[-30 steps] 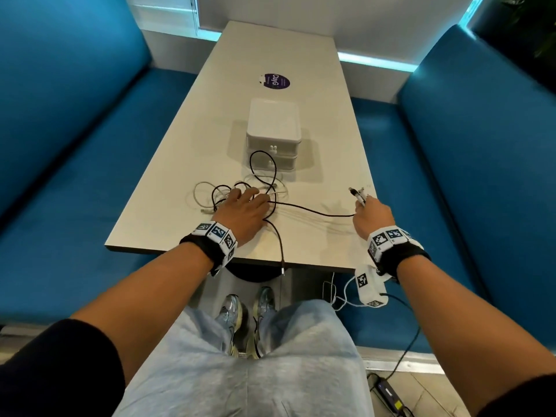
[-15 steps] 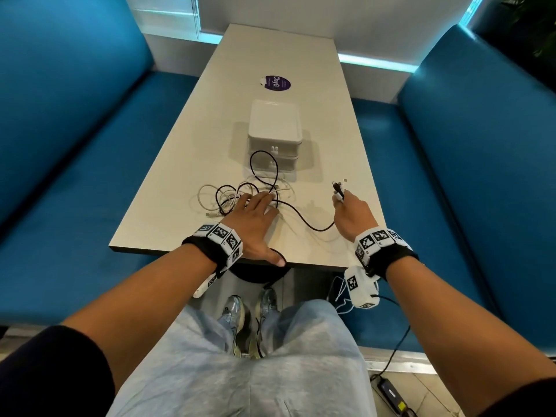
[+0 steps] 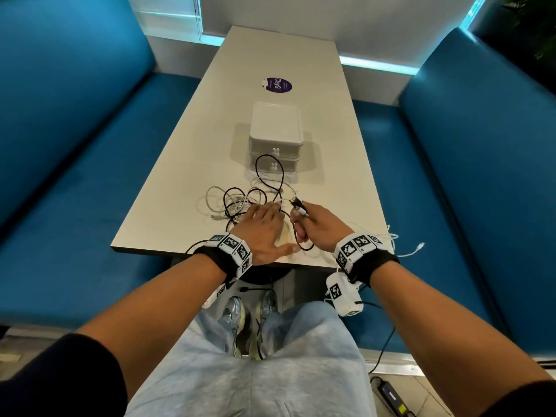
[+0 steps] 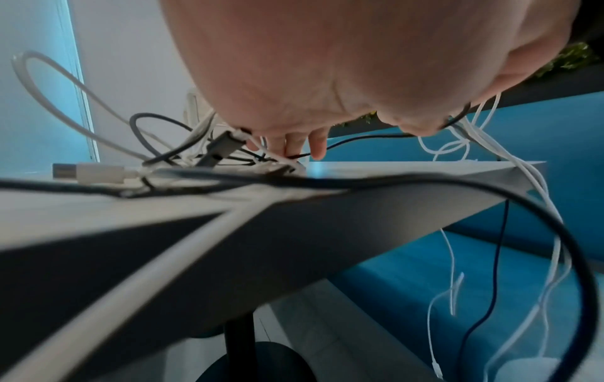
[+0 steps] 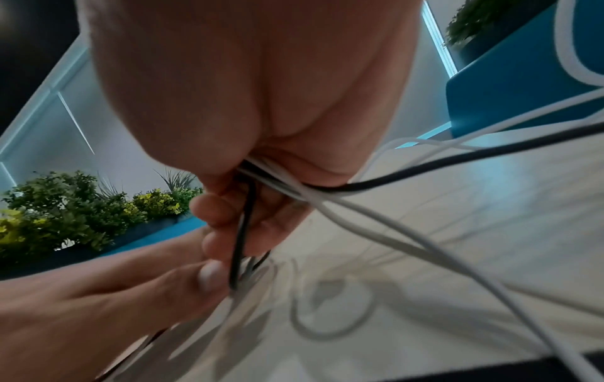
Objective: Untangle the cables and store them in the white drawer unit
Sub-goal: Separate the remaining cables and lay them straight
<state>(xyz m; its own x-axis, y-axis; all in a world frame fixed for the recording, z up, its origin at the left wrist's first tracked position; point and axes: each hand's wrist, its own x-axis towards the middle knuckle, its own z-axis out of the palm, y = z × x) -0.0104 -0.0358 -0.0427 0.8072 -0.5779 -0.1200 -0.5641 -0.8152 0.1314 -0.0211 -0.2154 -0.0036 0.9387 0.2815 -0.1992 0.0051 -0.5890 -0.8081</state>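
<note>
A tangle of black and white cables [image 3: 237, 203] lies on the table [image 3: 186, 164] in front of the white drawer unit [image 3: 275, 136], whose two drawers are closed. My left hand [image 3: 261, 225] lies flat on the tangle, its straight fingers [image 4: 294, 144] pressing the cables down. Just to its right, my right hand [image 3: 316, 228] grips a bundle of black and white cable ends [image 3: 298, 206], the plugs sticking out above the fist. The right wrist view shows its fingers [image 5: 212, 209] curled round those cables [image 5: 243, 232]. A black cable loop [image 3: 304, 246] lies between the hands.
White cable ends [image 3: 403, 251] hang off the table's front right corner. A purple sticker [image 3: 276, 85] lies beyond the drawer unit. Blue benches [image 3: 90, 176] flank the table on both sides. A power adapter [image 3: 391, 398] sits on the floor.
My right hand has moved left along the table with the cable ends, up close to the left hand. The black cable went slack into a loop. The left hand stayed on the tangle.
</note>
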